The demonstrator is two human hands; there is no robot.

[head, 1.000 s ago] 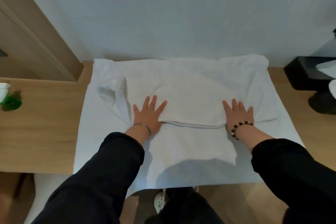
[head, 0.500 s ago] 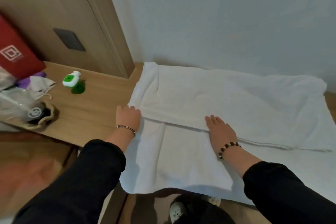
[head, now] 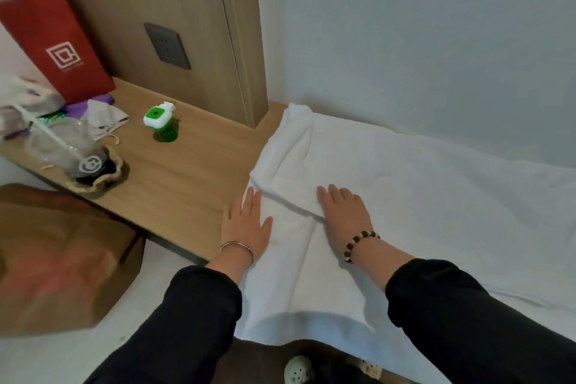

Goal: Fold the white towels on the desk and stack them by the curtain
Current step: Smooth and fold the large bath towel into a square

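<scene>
The towel [head: 420, 203] is lying spread over the right part of the desk [head: 187, 178]. It is reaching from the far edge by the wall to the near edge, where it is hanging down. Its far part is lying folded toward the person, and the rim of that fold is running slantwise between the two hands.

The left hand [head: 246, 223] is lying flat, palm down, at the towel's left border. Its fingers [head: 254, 199] are straight and released, grasping nothing. Their tips are touching the left end of the folded rim, while the hand's outer side is sitting over bare wood.

The right hand [head: 343, 212] is pressing flat on the folded layer just beside it. Its fingers [head: 330, 196] are straight and close together, pointing toward the far edge, and the rim is passing under the palm.

Toward the desk's left end a green bottle [head: 159, 121] is standing. A cup [head: 71, 153] is sitting by the near edge, and a red bag [head: 56, 40] is standing at the far edge.
</scene>
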